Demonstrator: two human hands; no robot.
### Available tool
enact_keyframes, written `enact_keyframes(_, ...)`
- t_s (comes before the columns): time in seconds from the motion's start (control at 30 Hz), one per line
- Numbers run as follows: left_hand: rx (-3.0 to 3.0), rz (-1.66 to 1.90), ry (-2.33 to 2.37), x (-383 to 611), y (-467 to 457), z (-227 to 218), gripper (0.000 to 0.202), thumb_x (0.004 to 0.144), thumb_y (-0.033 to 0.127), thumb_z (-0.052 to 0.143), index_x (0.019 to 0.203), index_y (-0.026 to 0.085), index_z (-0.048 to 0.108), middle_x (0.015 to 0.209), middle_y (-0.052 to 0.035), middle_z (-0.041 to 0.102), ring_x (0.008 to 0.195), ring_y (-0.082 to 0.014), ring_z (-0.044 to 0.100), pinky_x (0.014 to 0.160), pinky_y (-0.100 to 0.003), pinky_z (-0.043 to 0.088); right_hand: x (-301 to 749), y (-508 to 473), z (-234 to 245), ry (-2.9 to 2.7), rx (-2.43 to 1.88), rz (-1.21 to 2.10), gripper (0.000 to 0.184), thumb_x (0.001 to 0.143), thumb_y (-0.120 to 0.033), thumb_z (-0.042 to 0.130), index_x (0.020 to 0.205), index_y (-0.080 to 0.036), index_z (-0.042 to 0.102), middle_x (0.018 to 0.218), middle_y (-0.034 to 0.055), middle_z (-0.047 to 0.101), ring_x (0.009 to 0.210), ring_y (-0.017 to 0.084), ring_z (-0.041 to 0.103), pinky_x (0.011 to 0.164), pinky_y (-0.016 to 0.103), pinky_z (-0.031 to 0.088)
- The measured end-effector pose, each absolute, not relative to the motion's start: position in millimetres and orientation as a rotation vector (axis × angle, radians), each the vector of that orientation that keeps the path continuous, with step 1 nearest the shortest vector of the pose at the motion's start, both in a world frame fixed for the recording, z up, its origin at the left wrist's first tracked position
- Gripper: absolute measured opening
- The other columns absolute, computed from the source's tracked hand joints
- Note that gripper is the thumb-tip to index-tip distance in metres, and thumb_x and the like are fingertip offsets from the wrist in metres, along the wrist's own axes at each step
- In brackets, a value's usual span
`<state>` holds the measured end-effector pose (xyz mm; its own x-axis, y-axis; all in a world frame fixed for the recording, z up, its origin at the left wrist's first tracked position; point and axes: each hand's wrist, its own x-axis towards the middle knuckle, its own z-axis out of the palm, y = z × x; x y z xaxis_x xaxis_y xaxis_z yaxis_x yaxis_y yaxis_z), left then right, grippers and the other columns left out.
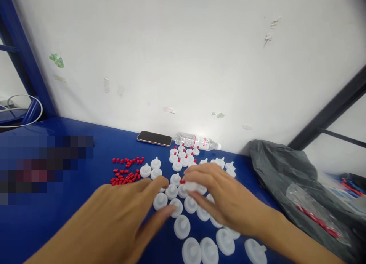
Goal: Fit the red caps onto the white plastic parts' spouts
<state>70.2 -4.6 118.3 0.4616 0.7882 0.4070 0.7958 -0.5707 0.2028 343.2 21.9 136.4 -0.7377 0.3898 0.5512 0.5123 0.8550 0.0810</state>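
Note:
My left hand [120,214] rests on the blue table [71,218], fingers reaching among several white plastic discs with a centre stub [182,226]; thumb and forefinger are close around one disc [160,201]. My right hand [225,199] is curled over the discs, its fingertips pinching a white disc [192,186] with a small red piece [182,181] at its edge. A pile of small red caps [126,172] lies left of the discs. Behind it, several discs bearing red caps [181,155] stand in a cluster.
A dark phone [154,138] and a lying water bottle [197,141] sit against the white wall. A dark plastic bag [297,188] with more red parts lies at the right. A blue frame post [25,62] and white cable [28,108] are at the left.

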Motion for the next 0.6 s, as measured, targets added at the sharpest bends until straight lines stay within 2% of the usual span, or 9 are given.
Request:
enact_keyframes(0.07, -2.641, -0.691, -1.177, 81, -11, 115, 0.037, 0.113, 0.042, 0.038, 0.109, 0.031, 0.073, 0.084, 0.0015, 0.084, 0.058, -0.0261, 0.078, 0.045, -0.037, 0.043, 336, 8, 138, -2.502, -0.616, -0.303, 0.027, 0.113, -0.022, 0.053, 0.14, -0.021, 0.051, 0.13, 0.0129, 0.076, 0.115, 0.025, 0.076, 0.1, 0.041, 0.066)
enact_keyframes(0.17, -2.635, -0.643, -0.968, 92, -14, 116, 0.043, 0.107, 0.015, 0.034, 0.093, 0.03, 0.071, 0.07, 0.004, 0.077, 0.043, -0.0228, 0.069, 0.037, -0.039, 0.033, 332, -4, 142, -2.495, -0.572, -0.277, 0.031, 0.112, -0.021, 0.054, 0.143, -0.022, 0.05, 0.129, 0.0113, 0.079, 0.112, 0.024, 0.077, 0.101, 0.04, 0.066)
enact_keyframes(0.23, -2.632, -0.679, -0.967, 95, -13, 119, 0.041, 0.106, 0.014, 0.033, 0.096, 0.029, 0.07, 0.071, 0.0039, 0.077, 0.044, -0.0221, 0.069, 0.037, -0.039, 0.033, 331, -5, 144, -2.479, -0.561, -0.251, 0.033, 0.112, -0.022, 0.056, 0.144, -0.022, 0.049, 0.124, 0.0088, 0.081, 0.108, 0.022, 0.077, 0.101, 0.037, 0.066)
enact_keyframes(0.37, -2.576, -0.85, -1.008, 97, -13, 125, 0.039, 0.115, 0.039, 0.031, 0.106, 0.028, 0.067, 0.072, 0.0035, 0.077, 0.052, -0.0217, 0.074, 0.039, -0.039, 0.037, 331, -2, 145, -2.475, -0.541, -0.27, 0.026, 0.114, -0.024, 0.053, 0.139, -0.02, 0.05, 0.118, 0.006, 0.082, 0.104, 0.02, 0.077, 0.102, 0.032, 0.064)
enact_keyframes(0.4, -2.584, -0.85, -0.992, 97, -14, 125, 0.041, 0.115, 0.041, 0.029, 0.107, 0.028, 0.067, 0.071, 0.0038, 0.076, 0.052, -0.0213, 0.074, 0.039, -0.039, 0.037, 331, -2, 144, -2.467, -0.529, -0.275, 0.023, 0.114, -0.024, 0.053, 0.137, -0.021, 0.051, 0.116, 0.0055, 0.082, 0.103, 0.019, 0.078, 0.105, 0.032, 0.062)
enact_keyframes(0.43, -2.603, -0.82, -0.967, 97, -14, 125, 0.042, 0.115, 0.038, 0.028, 0.106, 0.028, 0.067, 0.07, 0.0039, 0.076, 0.05, -0.0213, 0.073, 0.039, -0.039, 0.036, 331, -2, 142, -2.459, -0.523, -0.263, 0.022, 0.113, -0.024, 0.055, 0.135, -0.021, 0.052, 0.113, 0.0048, 0.082, 0.103, 0.019, 0.078, 0.109, 0.032, 0.06)
enact_keyframes(0.53, -2.716, -0.69, -0.92, 95, -12, 116, 0.04, 0.108, 0.018, 0.03, 0.103, 0.029, 0.068, 0.075, 0.0042, 0.079, 0.051, -0.0209, 0.073, 0.039, -0.039, 0.033, 329, -4, 138, -2.433, -0.534, -0.162, 0.019, 0.111, -0.024, 0.062, 0.129, -0.024, 0.055, 0.108, 0.0008, 0.082, 0.1, 0.016, 0.078, 0.121, 0.037, 0.053)
enact_keyframes(0.6, -2.794, -0.737, -0.946, 91, -11, 104, 0.036, 0.103, 0.016, 0.034, 0.102, 0.031, 0.067, 0.08, 0.0047, 0.08, 0.055, -0.0204, 0.073, 0.043, -0.037, 0.038, 327, -8, 138, -2.425, -0.56, -0.124, 0.018, 0.11, -0.025, 0.064, 0.126, -0.026, 0.056, 0.108, -0.0013, 0.083, 0.099, 0.014, 0.078, 0.125, 0.038, 0.05)
